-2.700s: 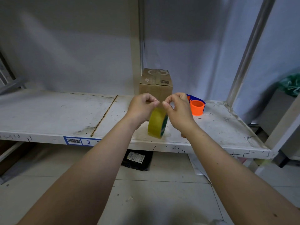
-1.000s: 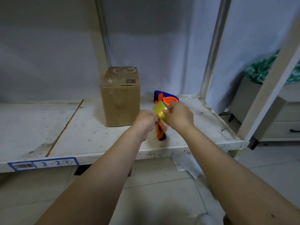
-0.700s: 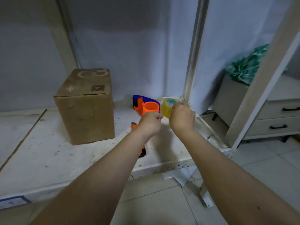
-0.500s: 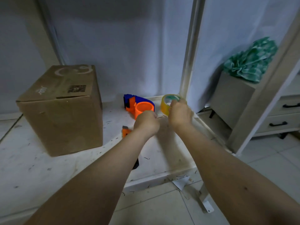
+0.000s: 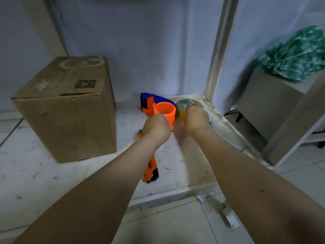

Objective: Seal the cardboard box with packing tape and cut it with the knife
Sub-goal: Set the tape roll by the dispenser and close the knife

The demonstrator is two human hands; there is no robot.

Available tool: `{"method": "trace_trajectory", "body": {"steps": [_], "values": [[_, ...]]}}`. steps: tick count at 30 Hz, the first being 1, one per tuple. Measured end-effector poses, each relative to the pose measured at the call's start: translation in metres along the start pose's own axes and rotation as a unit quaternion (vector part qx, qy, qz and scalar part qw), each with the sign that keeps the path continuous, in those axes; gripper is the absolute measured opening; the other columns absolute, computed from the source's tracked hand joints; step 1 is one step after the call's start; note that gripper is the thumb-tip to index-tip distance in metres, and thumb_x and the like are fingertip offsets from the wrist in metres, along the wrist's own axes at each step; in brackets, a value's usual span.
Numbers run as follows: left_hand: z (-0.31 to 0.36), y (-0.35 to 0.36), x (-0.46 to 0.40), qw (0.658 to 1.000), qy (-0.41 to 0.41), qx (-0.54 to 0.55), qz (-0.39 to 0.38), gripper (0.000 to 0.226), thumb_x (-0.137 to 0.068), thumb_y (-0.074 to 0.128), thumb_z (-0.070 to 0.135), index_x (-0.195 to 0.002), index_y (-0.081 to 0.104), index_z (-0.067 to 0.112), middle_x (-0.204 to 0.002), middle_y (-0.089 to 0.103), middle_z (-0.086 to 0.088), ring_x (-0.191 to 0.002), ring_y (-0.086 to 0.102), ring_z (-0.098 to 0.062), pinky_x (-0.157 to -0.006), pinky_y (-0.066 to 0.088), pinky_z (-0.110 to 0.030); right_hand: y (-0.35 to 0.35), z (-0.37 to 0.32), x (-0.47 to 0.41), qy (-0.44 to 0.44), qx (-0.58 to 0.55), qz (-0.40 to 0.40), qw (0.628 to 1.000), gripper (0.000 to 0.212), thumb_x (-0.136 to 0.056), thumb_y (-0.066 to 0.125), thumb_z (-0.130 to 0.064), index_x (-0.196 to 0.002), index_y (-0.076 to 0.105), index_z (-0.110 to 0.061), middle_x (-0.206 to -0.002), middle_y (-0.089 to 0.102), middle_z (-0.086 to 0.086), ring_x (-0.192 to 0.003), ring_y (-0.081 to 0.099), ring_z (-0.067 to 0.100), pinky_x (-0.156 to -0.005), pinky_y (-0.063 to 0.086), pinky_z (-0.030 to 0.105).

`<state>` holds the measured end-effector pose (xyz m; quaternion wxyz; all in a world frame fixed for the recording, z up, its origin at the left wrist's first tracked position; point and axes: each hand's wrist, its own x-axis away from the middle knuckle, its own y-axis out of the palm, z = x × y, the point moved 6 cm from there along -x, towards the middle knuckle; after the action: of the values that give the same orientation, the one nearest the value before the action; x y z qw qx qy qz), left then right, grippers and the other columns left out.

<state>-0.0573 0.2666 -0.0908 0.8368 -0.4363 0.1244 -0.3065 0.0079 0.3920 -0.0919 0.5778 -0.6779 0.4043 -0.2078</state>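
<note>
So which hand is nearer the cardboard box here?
Left. The left hand is a closed fist just right of the cardboard box; the right hand is farther right, gripping the tape roll.

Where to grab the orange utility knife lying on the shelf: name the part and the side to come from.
Grip the utility knife at its near end, coming from above: it lies flat on the shelf, lengthwise towards the viewer, and the left forearm covers its middle.
</note>
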Motion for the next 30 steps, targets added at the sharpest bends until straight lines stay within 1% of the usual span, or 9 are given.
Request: {"method": "trace_trajectory", "body": {"steps": [4, 11, 14, 17, 19, 22, 24, 26, 30], "values": [[-0.007, -0.013, 0.011, 1.0, -0.009, 0.024, 0.015, 0.033, -0.09, 0.046, -0.002, -0.111, 0.069, 0.007, -0.118, 0.066, -0.012, -0.108, 0.058, -0.03, -0.09, 0.048, -0.034, -0.014, -0.001, 0.016, 0.014, -0.046, 0.006, 0.999, 0.042, -0.087, 0.048, -0.002, -0.129, 0.047, -0.007, -0.133, 0.041, 0.017, -0.105, 0.058, 0.042, -0.075, 0.041, 0.038], [-0.038, -0.039, 0.047, 0.99, -0.099, 0.074, 0.067, 0.033, -0.086, 0.046, -0.003, -0.111, 0.065, 0.006, -0.114, 0.064, -0.014, -0.106, 0.06, -0.032, -0.091, 0.053, -0.04, -0.021, -0.024, 0.064, 0.002, -0.144, 0.018, 0.989, 0.024, -0.092, 0.05, -0.017, -0.115, 0.049, -0.01, -0.117, 0.059, 0.014, -0.101, 0.061, 0.036, -0.067, 0.038, 0.034], [-0.051, -0.041, 0.063, 0.987, -0.132, 0.073, 0.061, 0.023, -0.091, 0.047, 0.01, -0.104, 0.064, 0.002, -0.112, 0.066, -0.02, -0.103, 0.063, -0.036, -0.084, 0.053, -0.039, -0.012, -0.042, 0.091, -0.023, -0.147, -0.053, 0.987, 0.029, -0.095, 0.047, -0.031, -0.109, 0.053, -0.007, -0.11, 0.064, 0.017, -0.1, 0.06, 0.037, -0.068, 0.038, 0.033], [-0.061, -0.036, 0.078, 0.977, -0.183, 0.108, 0.029, 0.018, -0.093, 0.045, 0.009, -0.093, 0.06, 0.0, -0.11, 0.065, -0.022, -0.095, 0.063, -0.036, -0.071, 0.051, -0.036, -0.001, -0.059, 0.116, -0.016, -0.134, -0.169, 0.976, 0.045, -0.092, 0.045, -0.05, -0.106, 0.058, -0.009, -0.1, 0.063, 0.012, -0.094, 0.06, 0.031, -0.07, 0.042, 0.032], [-0.065, -0.031, 0.084, 0.965, -0.19, 0.182, 0.011, 0.018, -0.092, 0.047, 0.007, -0.077, 0.056, 0.005, -0.098, 0.065, -0.02, -0.083, 0.062, -0.031, -0.066, 0.049, -0.032, 0.004, -0.067, 0.129, -0.018, -0.114, -0.213, 0.97, 0.043, -0.09, 0.049, -0.048, -0.108, 0.058, -0.01, -0.099, 0.061, 0.009, -0.092, 0.059, 0.028, -0.071, 0.042, 0.031], [-0.071, -0.026, 0.087, 0.943, -0.188, 0.275, -0.004, 0.031, -0.093, 0.042, 0.005, -0.064, 0.042, 0.014, -0.074, 0.056, -0.008, -0.069, 0.053, -0.026, -0.073, 0.053, -0.037, 0.005, -0.071, 0.14, -0.022, -0.107, -0.219, 0.969, 0.04, -0.088, 0.055, -0.044, -0.107, 0.06, -0.009, -0.107, 0.064, 0.012, -0.099, 0.062, 0.029, -0.072, 0.042, 0.031], [-0.076, -0.026, 0.092, 0.927, -0.209, 0.311, 0.011, 0.025, -0.09, 0.039, 0.004, -0.065, 0.042, 0.01, -0.086, 0.063, -0.019, -0.059, 0.041, -0.026, -0.06, 0.043, -0.033, 0.007, -0.071, 0.142, -0.008, -0.128, -0.229, 0.965, 0.039, -0.087, 0.057, -0.045, -0.102, 0.06, -0.01, -0.1, 0.062, 0.012, -0.097, 0.061, 0.03, -0.072, 0.042, 0.031], [-0.078, -0.027, 0.095, 0.911, -0.217, 0.349, 0.022, 0.02, -0.087, 0.039, 0.006, -0.068, 0.042, 0.01, -0.096, 0.064, -0.026, -0.059, 0.04, -0.025, -0.059, 0.036, -0.03, 0.007, -0.069, 0.142, 0.006, -0.138, -0.24, 0.961, 0.029, -0.088, 0.057, -0.04, -0.091, 0.055, -0.012, -0.092, 0.056, 0.009, -0.088, 0.057, 0.029, -0.07, 0.041, 0.031], [-0.073, -0.031, 0.103, 0.895, -0.198, 0.4, 0.006, 0.027, -0.093, 0.043, 0.007, -0.068, 0.044, 0.016, -0.073, 0.054, -0.004, -0.061, 0.051, -0.017, -0.06, 0.045, -0.024, 0.002, -0.064, 0.147, 0.043, -0.222, -0.244, 0.943, 0.028, -0.096, 0.048, -0.028, -0.073, 0.043, -0.013, -0.08, 0.05, 0.007, -0.083, 0.05, 0.027, -0.068, 0.039, 0.031]]}}
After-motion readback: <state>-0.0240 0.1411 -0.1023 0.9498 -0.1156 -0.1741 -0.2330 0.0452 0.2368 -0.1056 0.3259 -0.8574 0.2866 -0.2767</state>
